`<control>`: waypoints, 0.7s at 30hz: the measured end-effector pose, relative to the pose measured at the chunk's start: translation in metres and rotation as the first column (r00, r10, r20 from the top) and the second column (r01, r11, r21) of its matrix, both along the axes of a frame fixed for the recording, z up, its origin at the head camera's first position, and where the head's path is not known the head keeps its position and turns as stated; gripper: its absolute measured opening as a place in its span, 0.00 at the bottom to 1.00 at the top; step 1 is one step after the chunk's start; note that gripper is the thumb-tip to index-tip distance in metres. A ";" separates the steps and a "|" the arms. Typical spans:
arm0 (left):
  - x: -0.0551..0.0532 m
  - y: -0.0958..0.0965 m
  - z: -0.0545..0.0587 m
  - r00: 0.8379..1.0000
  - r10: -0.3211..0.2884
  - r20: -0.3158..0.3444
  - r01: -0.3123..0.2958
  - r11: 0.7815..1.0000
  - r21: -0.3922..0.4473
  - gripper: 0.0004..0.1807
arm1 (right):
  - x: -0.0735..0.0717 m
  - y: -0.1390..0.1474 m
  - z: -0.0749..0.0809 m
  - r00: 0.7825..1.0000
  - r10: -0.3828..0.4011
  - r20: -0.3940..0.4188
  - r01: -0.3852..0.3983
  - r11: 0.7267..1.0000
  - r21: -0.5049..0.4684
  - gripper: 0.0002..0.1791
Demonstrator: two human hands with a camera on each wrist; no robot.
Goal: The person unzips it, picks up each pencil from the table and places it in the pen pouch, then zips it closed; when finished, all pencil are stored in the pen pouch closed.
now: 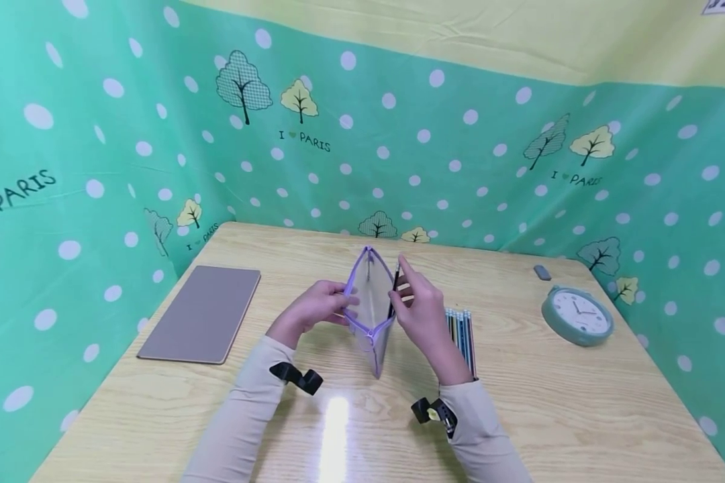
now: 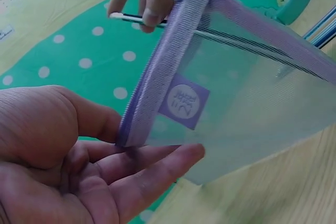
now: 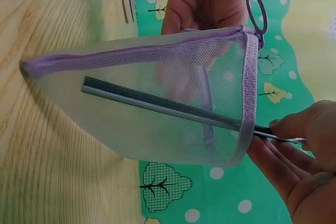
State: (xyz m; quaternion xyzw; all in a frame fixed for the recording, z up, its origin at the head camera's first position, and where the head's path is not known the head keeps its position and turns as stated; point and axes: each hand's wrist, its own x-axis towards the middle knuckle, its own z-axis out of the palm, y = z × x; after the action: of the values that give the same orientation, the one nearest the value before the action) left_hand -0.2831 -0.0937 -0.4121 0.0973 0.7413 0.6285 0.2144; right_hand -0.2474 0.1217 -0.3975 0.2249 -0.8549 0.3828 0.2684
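Well, left grip (image 1: 317, 306) pinches pouch (image 2: 247, 103), right grip (image 1: 421, 307) pencil (image 3: 157, 103); backdrop (image 1: 314, 191) reads "PARIS"; label (image 2: 184, 102) unclear.

Purple-trimmed pouch (image 1: 371, 305), white-dotted green cloth (image 1: 399, 147)

The tabletop (image 1: 556, 409) is pale wood with a fine grain, and a bright streak of reflected light shows on its near part. A grey-brown notebook (image 1: 202, 315) lies closed toward the left. Right of the middle is a row of slim pencils (image 1: 462, 329), side by side. Farther right a round green clock (image 1: 580, 316) lies face up, and just beyond it sits a small blue-grey block (image 1: 542, 272), near the back edge.
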 end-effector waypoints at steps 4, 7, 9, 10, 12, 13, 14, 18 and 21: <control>-0.002 0.005 -0.005 0.996 0.087 0.024 -0.087 0.996 0.006 0.20 | 0.002 -0.001 0.000 1.000 0.015 0.024 -0.016 1.000 0.022 0.36; -0.004 0.007 -0.008 0.990 0.138 0.034 -0.139 0.990 0.009 0.17 | 0.004 -0.003 0.002 0.999 0.018 0.034 -0.019 0.999 0.031 0.36; -0.005 0.008 -0.010 0.988 0.149 0.030 -0.150 0.989 0.013 0.15 | 0.004 -0.003 0.002 0.999 0.013 0.039 -0.014 0.999 0.038 0.36; -0.005 0.009 -0.011 0.988 0.151 0.026 -0.151 0.988 0.015 0.15 | 0.004 -0.003 0.002 0.999 0.009 0.042 -0.011 0.999 0.042 0.36; -0.005 0.009 -0.012 0.989 0.149 0.017 -0.150 0.989 0.017 0.14 | 0.004 -0.003 0.002 0.999 0.000 0.047 -0.002 0.999 0.045 0.36; -0.005 0.009 -0.012 0.989 0.148 0.016 -0.148 0.989 0.019 0.14 | 0.004 -0.003 0.002 0.999 -0.005 0.049 0.003 0.999 0.045 0.36; -0.005 0.010 -0.012 0.989 0.147 0.016 -0.148 0.989 0.021 0.14 | 0.004 -0.003 0.002 0.999 -0.009 0.050 0.007 0.999 0.042 0.36; -0.004 0.011 -0.010 0.989 0.148 0.022 -0.149 0.989 0.025 0.15 | 0.003 -0.002 0.000 0.998 -0.022 0.061 0.021 0.999 0.029 0.36; -0.003 0.011 -0.009 0.989 0.147 0.014 -0.147 0.989 0.021 0.15 | 0.003 -0.001 0.001 0.996 -0.028 0.085 0.028 1.000 0.000 0.34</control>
State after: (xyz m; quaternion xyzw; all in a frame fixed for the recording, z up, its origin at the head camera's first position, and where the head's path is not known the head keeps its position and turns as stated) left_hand -0.2857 -0.0830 -0.4212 0.0409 0.7379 0.6515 0.1712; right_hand -0.2447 0.1204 -0.3965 0.1962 -0.8684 0.3887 0.2372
